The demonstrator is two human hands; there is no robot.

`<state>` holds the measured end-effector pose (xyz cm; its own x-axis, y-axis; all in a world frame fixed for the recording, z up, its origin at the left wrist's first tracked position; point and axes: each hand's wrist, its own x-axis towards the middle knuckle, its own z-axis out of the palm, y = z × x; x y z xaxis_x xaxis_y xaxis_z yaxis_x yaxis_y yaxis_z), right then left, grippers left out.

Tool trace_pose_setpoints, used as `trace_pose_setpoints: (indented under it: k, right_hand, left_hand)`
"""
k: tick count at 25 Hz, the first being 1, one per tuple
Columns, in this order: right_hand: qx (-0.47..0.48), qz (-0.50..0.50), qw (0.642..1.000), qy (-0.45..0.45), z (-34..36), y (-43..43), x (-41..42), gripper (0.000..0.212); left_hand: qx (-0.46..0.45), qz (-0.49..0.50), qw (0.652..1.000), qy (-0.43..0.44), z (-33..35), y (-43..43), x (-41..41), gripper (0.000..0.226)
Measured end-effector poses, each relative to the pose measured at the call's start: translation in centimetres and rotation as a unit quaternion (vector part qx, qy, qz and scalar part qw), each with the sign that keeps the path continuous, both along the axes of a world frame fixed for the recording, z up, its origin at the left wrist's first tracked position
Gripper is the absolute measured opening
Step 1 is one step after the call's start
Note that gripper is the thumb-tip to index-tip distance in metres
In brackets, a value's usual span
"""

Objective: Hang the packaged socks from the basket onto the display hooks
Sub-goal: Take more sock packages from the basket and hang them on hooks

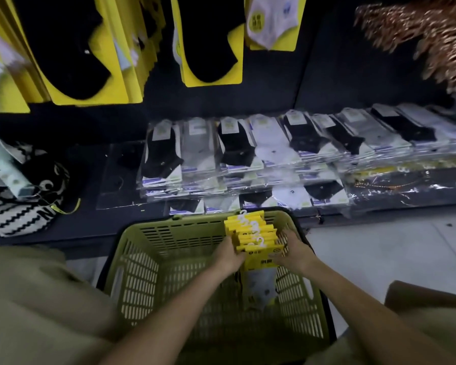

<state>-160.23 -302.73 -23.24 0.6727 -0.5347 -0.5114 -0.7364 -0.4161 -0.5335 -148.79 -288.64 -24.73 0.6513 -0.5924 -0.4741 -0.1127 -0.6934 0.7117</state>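
hands grip socks (yellow-carded) in green basket.

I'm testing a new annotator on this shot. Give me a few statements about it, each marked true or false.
1. Both the left hand and the right hand grip the stack of yellow sock packs inside the basket. True.
2. The basket is red. False: it is green.
3. Clear-wrapped socks lie flat on the shelf beyond the basket. True.
4. The packs in the basket have no hooks. False: white hooks show at their tops.
5. Nothing hangs on the display above. False: yellow-backed packs hang there.
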Motion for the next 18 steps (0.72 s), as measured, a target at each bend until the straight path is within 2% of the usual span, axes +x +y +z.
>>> trace_pose_setpoints:
  k: [4,9,14,18]
  right_hand:
    - [0.022,-0.008,0.999,-0.049,-1.1,-0.1,0.9,0.070]
    - [0.059,-0.049,0.996,-0.035,-2.0,-0.4,1.5,0.067]
    - [0.091,-0.048,0.994,-0.031,-2.2,-0.6,1.6,0.068]
    - [0.122,-0.080,0.987,-0.071,-1.9,1.3,1.8,0.063]
  left_hand:
    - [0.020,0.046,0.998,0.027,-1.5,-1.1,-0.2,0.047]
    - [0.026,0.088,0.995,0.045,-2.8,-1.0,-0.2,0.050]
    - [0.007,0.096,0.994,0.059,-3.3,0.0,-0.2,0.049]
    - [-0.024,0.118,0.991,0.064,-2.6,1.2,-0.1,0.045]
